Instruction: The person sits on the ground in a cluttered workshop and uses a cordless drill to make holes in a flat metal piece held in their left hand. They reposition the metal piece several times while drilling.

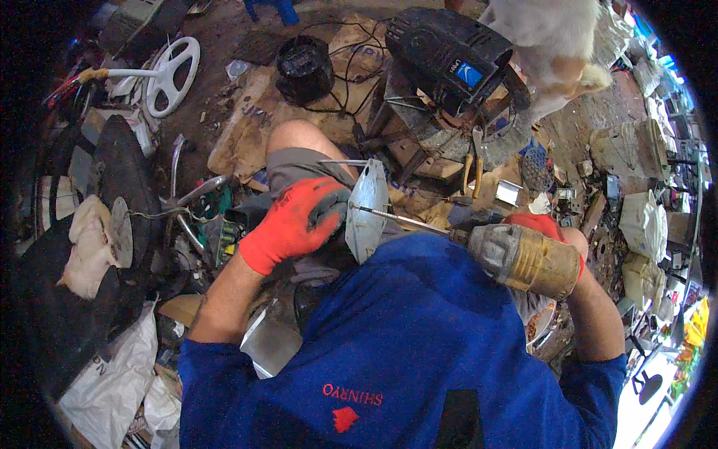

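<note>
My left hand [295, 224], in a red work glove with a dark palm, is closed on the edge of a grey metal plate [368, 228] in front of my left knee. A thin metal rod [342, 162] sticks out from the plate's top toward the left. My right hand [540, 224], also red-gloved, grips a worn power drill [527, 262] with a yellowish-brown rear body; the drill hides most of its fingers. From the drill a long thin bit [407, 220] runs left to the plate, its end at the plate's face near my left fingers.
A black machine housing [449, 60] stands on a frame ahead, beside a round black part [304, 69] with cables. Pliers [473, 168] hang near the frame. A white-and-tan dog [557, 56] stands far right. A white spoked wheel [173, 78] and scrap lie left.
</note>
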{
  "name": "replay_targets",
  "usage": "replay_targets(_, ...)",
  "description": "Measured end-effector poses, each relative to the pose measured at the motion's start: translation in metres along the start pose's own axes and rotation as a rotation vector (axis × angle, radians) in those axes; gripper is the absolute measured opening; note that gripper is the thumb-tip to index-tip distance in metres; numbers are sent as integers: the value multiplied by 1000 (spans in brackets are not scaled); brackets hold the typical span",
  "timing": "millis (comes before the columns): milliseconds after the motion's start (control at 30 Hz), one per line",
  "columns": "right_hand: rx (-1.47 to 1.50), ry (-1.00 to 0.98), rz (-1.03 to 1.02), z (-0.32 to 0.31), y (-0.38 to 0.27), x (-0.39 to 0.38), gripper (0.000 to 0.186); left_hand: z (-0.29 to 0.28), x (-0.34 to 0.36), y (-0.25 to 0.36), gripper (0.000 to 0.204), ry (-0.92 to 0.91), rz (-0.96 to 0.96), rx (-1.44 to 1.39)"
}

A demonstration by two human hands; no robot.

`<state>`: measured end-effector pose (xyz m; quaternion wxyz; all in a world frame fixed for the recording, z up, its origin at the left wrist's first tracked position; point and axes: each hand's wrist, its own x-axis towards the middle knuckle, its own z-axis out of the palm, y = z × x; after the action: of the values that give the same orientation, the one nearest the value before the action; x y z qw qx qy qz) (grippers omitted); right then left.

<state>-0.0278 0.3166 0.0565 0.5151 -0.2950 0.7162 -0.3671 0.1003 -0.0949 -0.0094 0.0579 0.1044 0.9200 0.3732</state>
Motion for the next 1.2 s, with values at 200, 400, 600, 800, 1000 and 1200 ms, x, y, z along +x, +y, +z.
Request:
replay_targets(200,213,71,76,11,-24,1,54,-4,3,6,46,-34,-4,26)
replay_targets(400,876,263,170,15,-46,1,49,1,-2,6,47,10,-24,-20)
replay_targets(600,506,218,-116,17,-11,-3,51,1,-4,5,47,31,-42,-66)
replay_targets(800,358,277,-125,16,-1,-7,53,0,-4,6,48,19,-59,-99)
replay_targets(1000,294,343,-75,23,0,-9,52,2,-5,4,49,29,-92,-106)
replay_targets(1200,460,322,-61,18,5,-8,82,-1,-5,6,50,31,-78,-105)
